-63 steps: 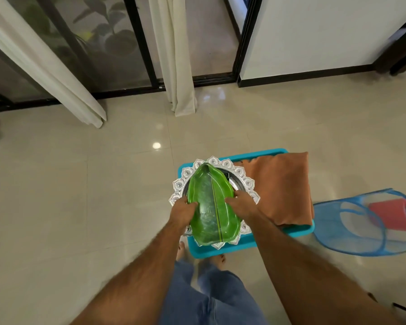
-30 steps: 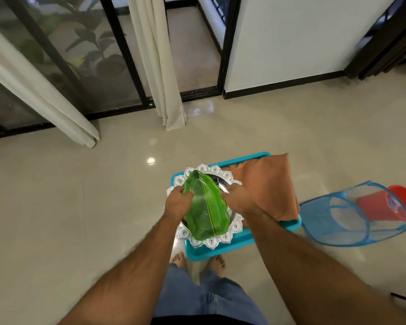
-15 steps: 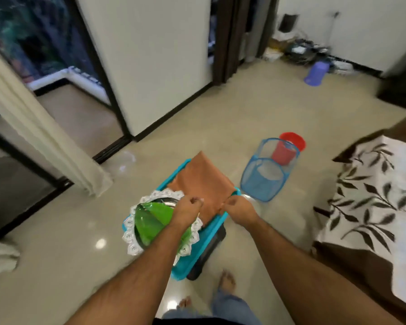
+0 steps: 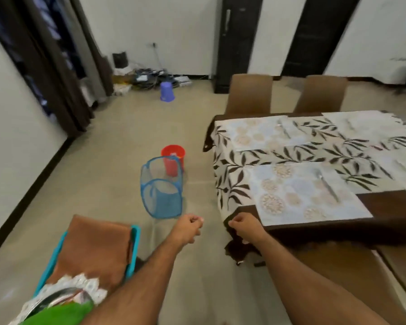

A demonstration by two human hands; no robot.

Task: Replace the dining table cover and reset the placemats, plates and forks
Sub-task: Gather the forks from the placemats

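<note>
The dining table (image 4: 396, 214) on the right wears a white cover with dark leaf print (image 4: 291, 156). A pale patterned placemat (image 4: 307, 193) lies near me with a fork (image 4: 327, 186) on it. A second placemat (image 4: 263, 132) with a fork (image 4: 284, 129) lies farther back. My left hand (image 4: 188, 227) hovers over the floor, fingers curled, holding nothing. My right hand (image 4: 244, 227) is curled at the table's near corner, nothing visibly in it. A folded orange-brown cloth (image 4: 96, 247), a lace-rimmed silver plate (image 4: 63, 299) and a green leaf plate (image 4: 63, 313) sit on a teal stool (image 4: 134, 245) at lower left.
A blue mesh basket (image 4: 161, 191) and a red bucket (image 4: 174, 158) stand on the floor between the stool and the table. Two brown chairs (image 4: 250, 93) stand at the table's far side. A purple stool (image 4: 167, 91) and cables lie by the back wall.
Both hands let go of the green plate on the stool and moved right toward the table corner. My view swung from the stool to the dining table.
</note>
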